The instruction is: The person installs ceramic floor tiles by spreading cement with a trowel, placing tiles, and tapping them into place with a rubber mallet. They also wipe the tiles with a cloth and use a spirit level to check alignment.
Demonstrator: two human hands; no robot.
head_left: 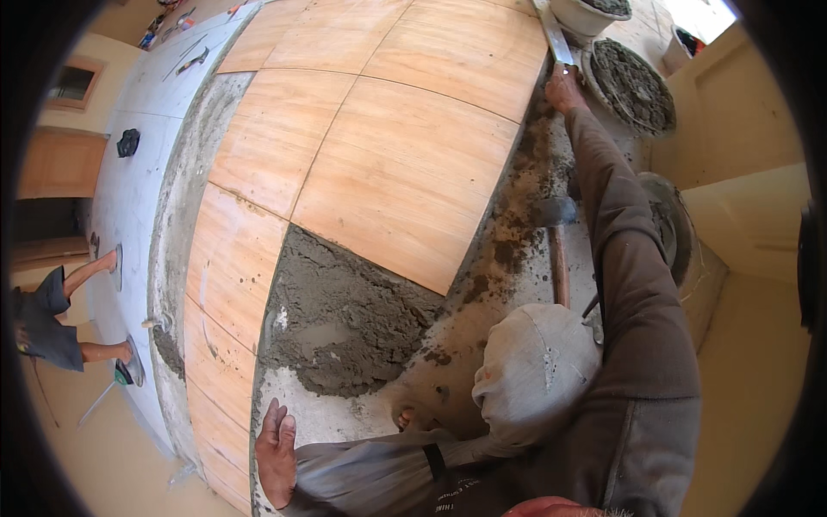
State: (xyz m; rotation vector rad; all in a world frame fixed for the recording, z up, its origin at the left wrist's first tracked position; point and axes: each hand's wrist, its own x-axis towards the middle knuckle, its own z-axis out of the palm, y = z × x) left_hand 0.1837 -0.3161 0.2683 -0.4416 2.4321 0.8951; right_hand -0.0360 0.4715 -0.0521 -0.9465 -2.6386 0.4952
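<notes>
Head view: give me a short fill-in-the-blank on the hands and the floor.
1. The left hand rests flat beside the grey ____.
2. The right hand grips a long metal ____.
3. The laid tiles have a ____-grain pattern.
4. A round pan beyond the right hand holds ____.
Missing: mortar; straightedge; wood; mortar

No evident packages, labels, screens.

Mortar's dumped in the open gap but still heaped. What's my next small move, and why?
Probably draw the straightedge in your right hand back over the mortar bed. It lies lumpy and uneven beside the laid tiles, while your left hand only braces on the floor.
</notes>
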